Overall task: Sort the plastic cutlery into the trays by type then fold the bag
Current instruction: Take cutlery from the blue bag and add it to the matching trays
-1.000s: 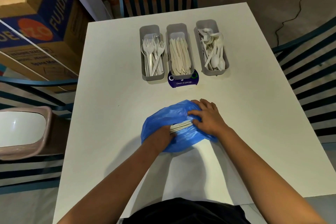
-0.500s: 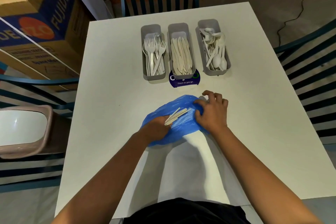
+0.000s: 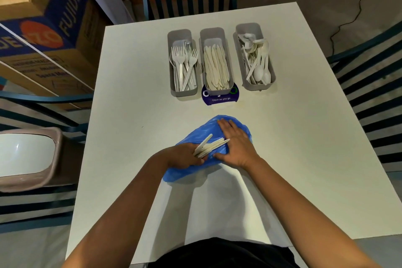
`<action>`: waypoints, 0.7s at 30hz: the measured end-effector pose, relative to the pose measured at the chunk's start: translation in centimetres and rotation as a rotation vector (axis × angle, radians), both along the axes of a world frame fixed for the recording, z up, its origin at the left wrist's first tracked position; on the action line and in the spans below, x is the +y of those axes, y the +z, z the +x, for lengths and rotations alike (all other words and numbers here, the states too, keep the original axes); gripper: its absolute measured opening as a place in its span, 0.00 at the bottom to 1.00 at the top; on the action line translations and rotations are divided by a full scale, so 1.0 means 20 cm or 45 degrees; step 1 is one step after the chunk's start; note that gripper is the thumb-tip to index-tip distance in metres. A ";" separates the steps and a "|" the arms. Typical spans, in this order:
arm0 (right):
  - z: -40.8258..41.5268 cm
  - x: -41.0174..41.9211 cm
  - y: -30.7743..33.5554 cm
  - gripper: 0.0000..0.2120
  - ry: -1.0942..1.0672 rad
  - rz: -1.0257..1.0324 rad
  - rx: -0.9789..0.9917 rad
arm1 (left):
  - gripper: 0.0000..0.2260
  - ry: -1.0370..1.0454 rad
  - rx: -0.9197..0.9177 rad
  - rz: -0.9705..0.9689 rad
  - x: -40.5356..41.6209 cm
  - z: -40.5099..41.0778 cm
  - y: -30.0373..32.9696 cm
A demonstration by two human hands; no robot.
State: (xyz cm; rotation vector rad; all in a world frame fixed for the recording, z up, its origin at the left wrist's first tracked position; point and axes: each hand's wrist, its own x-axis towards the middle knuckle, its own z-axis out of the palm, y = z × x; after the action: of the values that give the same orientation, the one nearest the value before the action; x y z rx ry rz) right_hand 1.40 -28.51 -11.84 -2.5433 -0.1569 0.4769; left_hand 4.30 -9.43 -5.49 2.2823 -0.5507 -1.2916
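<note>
Trays [image 3: 182,35]: forks | knives | spoons; left hand [image 3: 182,155] grips knives [image 3: 210,147], apparently; right hand [image 3: 236,141] spread on bag [image 3: 191,137].

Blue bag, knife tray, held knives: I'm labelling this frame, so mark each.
blue bag [image 3: 185,173], head view, near-left edge.
knife tray [image 3: 212,32], head view, far wall.
knives [image 3: 214,145], head view, blades above left hand.

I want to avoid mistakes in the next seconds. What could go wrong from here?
1. The left hand grips a loose, fanned bundle of knives; one may slip out on the way to the trays.
2. The middle tray is already quite full of knives, so new ones may spill over its rim.
3. The right hand only presses flat on the bag, which may slide.
</note>
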 end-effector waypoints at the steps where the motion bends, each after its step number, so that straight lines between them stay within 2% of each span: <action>1: 0.01 0.01 0.00 0.45 -0.020 0.017 -0.015 | 0.02 -0.025 -0.007 0.044 0.00 0.01 0.00; 3: 0.01 0.02 0.00 0.39 -0.136 0.163 -0.077 | 0.05 -0.056 -0.026 0.143 0.00 0.01 -0.02; 6: 0.02 0.04 0.02 0.18 -0.367 0.477 -0.150 | 0.10 -0.110 -0.063 0.286 0.00 0.00 -0.04; 7: 0.02 0.05 0.03 0.14 -0.400 0.523 -0.147 | 0.11 -0.112 -0.074 0.305 0.00 0.00 -0.04; 10: 0.05 0.04 0.03 0.18 -0.439 0.606 -0.193 | 0.11 -0.069 -0.109 0.308 0.01 -0.01 -0.05; 14: 0.07 0.04 0.03 0.11 -0.527 0.708 -0.250 | 0.10 0.018 -0.157 0.284 0.02 0.00 -0.05; 18: 0.09 0.04 0.03 0.11 -0.498 0.723 -0.223 | 0.11 0.148 -0.170 0.246 0.05 0.00 -0.05; 21: 0.09 0.05 0.04 0.15 -0.521 0.740 -0.198 | 0.11 0.029 -0.100 0.319 0.04 -0.01 -0.03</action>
State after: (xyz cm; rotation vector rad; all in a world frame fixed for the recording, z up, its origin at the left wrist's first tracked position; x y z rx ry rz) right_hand 3.22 -27.50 -11.12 -1.9637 0.1504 0.0539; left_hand 4.15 -8.65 -6.10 2.5445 -0.4074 -1.3288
